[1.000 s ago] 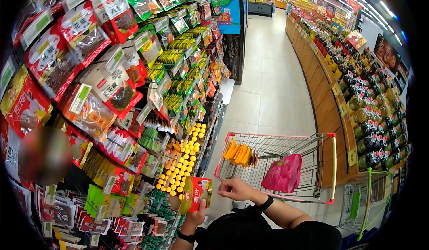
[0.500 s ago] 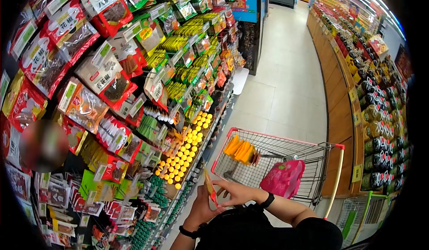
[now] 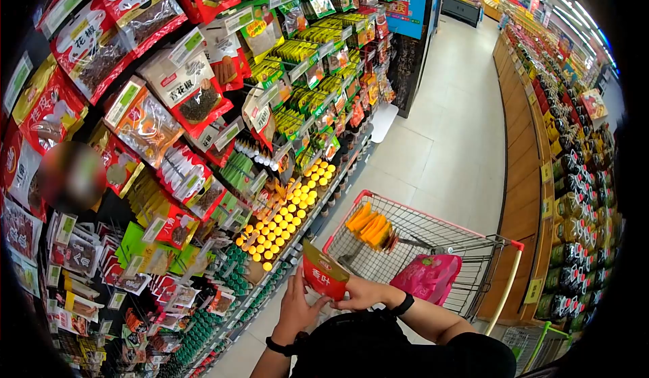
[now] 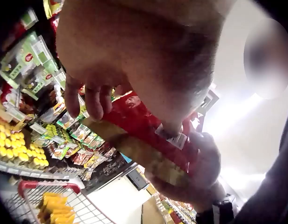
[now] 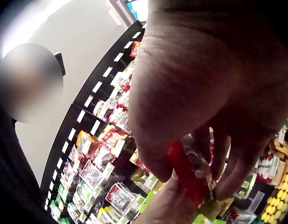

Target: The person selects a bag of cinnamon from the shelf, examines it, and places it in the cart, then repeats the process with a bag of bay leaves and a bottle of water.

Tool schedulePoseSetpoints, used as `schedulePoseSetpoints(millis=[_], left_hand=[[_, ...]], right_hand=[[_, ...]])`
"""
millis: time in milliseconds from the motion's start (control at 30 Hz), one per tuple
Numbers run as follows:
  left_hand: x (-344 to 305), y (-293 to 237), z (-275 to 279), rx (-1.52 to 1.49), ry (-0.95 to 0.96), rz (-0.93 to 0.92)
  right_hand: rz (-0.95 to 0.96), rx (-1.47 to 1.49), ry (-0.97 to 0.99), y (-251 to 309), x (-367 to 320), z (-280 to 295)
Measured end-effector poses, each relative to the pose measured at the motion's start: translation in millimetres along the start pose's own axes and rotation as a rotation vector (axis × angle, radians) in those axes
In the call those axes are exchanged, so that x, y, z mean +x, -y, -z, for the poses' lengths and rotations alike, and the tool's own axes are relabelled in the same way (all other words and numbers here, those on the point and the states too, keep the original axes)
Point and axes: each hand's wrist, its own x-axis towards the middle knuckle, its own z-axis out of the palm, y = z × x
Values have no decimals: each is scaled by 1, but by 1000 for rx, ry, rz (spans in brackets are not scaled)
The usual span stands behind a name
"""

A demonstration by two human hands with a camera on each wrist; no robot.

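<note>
Centrally, a red-and-gold packet [image 3: 326, 274] is held in front of the person's black-clad torso, the left hand [image 3: 297, 310] gripping one side and the right hand [image 3: 365, 293] pinching the other between thumb and fingers. Just beyond the hands stands a wire shopping cart [image 3: 433, 214] with a red rim, in which orange packets [image 3: 370, 227] lie apart from a pink bag [image 3: 428, 276]; to the left, yellow-capped containers [image 3: 292, 210] stand in rows below hanging spice bags [image 3: 186, 88], across the aisle from bottles [image 3: 574, 236] at right.
</note>
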Motion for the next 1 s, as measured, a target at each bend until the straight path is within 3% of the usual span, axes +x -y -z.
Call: schedulePoseSetpoints(millis=[100,133,233,333,400,600,700,800,1000], left_hand=[[-2,12,-1,-60,-142,-20],[-2,22,0,-78,-167,-31],[-6,26,5,-207,-251,-66],[-12,37,3,-384,-262,-23],[-12,31,8,-608,-241,22],[-21,50,22,-794,-177,75],[-26,61,36,-830,-156,105],[-28,62,51,-966,-160,111],[-36,87,80,-845,-110,124]], right_hand=[[-314,322,115,2,-1,2],[-366,236,200,-5,1,8],[-159,149,-169,0,5,0],[-138,251,-276,-11,11,-6],[-230,401,-297,-1,16,-6],[-257,542,-310,0,31,-21],[-305,421,-310,-1,41,-30],[-296,492,-358,13,55,-46],[-336,418,-329,14,75,-67]])
